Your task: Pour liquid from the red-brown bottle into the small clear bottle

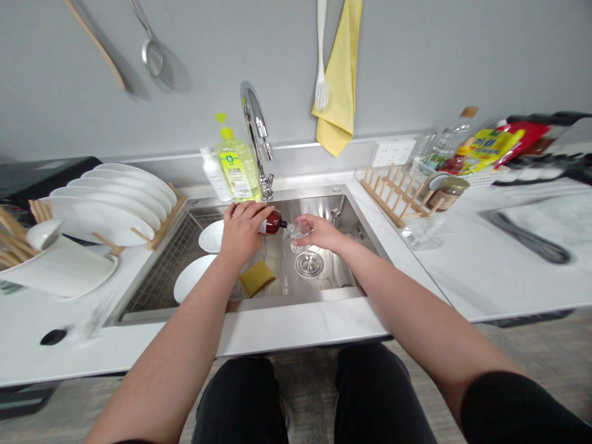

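Observation:
Over the sink point(296, 302), my left hand point(244, 229) is closed around a dark reddish-brown bottle point(274, 222). The bottle is tipped on its side, and its black neck points right. Just beyond the neck, my right hand point(320, 233) curls its thumb and fingers around a small clear, see-through cup point(295, 233). The neck meets or nearly meets the cup's rim; I cannot tell whether they touch. Below the hands, a yellow sponge point(257, 279) lies in the basin, left of the drain point(309, 264). My left forearm partly hides two white bowls point(193, 277).
A chrome faucet point(253, 123), a dish soap bottle point(235, 163) and a white bottle point(215, 176) stand behind the sink. White plates point(106, 213) fill a rack at left. A wooden rack point(393, 197) and a jar point(448, 193) are at right. A yellow cloth point(340, 80) hangs above.

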{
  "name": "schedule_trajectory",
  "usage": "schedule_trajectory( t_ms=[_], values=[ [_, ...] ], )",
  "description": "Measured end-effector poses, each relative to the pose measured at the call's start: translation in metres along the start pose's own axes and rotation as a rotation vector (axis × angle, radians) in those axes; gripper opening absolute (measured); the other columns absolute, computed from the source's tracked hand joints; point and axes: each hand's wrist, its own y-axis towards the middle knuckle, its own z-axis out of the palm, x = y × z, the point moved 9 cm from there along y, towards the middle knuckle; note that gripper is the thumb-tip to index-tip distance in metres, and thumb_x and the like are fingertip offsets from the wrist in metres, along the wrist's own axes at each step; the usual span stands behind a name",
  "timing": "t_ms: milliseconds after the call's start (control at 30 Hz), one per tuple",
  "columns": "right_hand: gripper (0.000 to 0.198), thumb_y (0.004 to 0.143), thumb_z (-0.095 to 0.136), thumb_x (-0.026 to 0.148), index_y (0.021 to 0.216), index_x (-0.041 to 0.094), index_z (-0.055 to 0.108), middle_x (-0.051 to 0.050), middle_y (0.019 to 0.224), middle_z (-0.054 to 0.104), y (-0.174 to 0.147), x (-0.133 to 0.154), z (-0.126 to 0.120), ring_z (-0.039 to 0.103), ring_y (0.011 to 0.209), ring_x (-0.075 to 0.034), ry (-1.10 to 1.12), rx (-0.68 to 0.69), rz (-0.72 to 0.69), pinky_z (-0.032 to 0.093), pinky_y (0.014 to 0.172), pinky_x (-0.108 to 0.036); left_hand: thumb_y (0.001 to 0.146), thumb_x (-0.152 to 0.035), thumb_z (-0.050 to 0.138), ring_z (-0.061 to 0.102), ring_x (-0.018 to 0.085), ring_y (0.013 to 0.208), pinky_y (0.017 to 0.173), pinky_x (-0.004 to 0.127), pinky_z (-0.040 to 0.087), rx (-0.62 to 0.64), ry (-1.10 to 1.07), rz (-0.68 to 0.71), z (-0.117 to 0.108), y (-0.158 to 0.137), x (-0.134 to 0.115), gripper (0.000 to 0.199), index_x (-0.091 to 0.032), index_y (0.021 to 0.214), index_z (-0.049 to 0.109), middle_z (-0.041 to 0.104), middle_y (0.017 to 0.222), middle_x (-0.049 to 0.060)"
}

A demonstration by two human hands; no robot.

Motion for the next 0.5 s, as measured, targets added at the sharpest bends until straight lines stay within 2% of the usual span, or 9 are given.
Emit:
schedule_trajectory(
  t_ms=[167, 400, 500],
  values=[
    [0.069, 0.055, 0.108, 0.035, 0.115, 0.023, 0.075, -0.001, 0.103, 0.078, 0.0011, -0.0028, -0.0009, 0.074, 0.096, -0.023, 0.000, -0.006, -0.013, 0.061, 0.094, -0.040, 0.088, -0.007, 0.065, 0.057, 0.037, 0.155, 0.139, 0.067, 0.022, -0.017, 0.005, 0.002, 0.0002, -0.0008, 0.0001, 0.078, -0.038, 0.160, 0.067, 0.071, 0.163, 0.006],
    [0.068, 0.058, 0.108, 0.036, 0.117, 0.024, 0.076, -0.002, 0.108, 0.080, 0.0027, -0.0076, -0.0007, 0.076, 0.101, -0.024, -0.031, 0.000, -0.038, 0.062, 0.098, -0.041, 0.092, -0.005, 0.063, 0.056, 0.037, 0.155, 0.141, 0.066, 0.020, -0.007, 0.038, 0.037, -0.0038, -0.0020, -0.0045, 0.072, -0.031, 0.159, 0.068, 0.069, 0.165, 0.005],
    [0.069, 0.058, 0.109, 0.037, 0.119, 0.025, 0.077, -0.003, 0.111, 0.081, 0.0029, -0.0091, -0.0017, 0.076, 0.103, -0.026, -0.052, -0.004, -0.040, 0.062, 0.099, -0.043, 0.092, -0.006, 0.063, 0.055, 0.038, 0.156, 0.141, 0.067, 0.020, -0.008, 0.031, 0.037, -0.0038, -0.0023, -0.0044, 0.073, -0.033, 0.160, 0.068, 0.069, 0.165, 0.005]
  ],
)
